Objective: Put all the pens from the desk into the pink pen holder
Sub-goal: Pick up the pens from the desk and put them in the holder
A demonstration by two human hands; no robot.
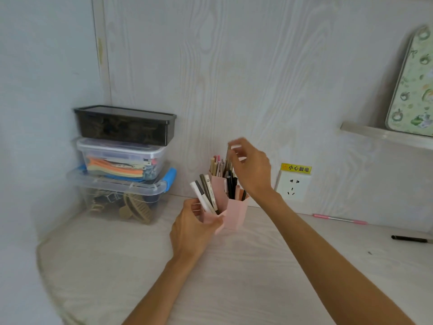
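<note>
Yellow label (296,168) reading "小心触电" right of pink pen holder (235,213). Two pens on tabletop (234,266) right of holder: pink pen (339,219), black pen (411,238). Left hand (192,227) fingers grasping holder; right hand (251,168) fingers pinching a pen top above it.

Probably a home study corner: desk (234,277), stacked storage boxes (121,160), wall socket (293,187).

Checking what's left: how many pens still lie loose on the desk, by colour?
Pink pen: 1
Black pen: 1
Total: 2 in view, both on the desk right of the holder.
</note>
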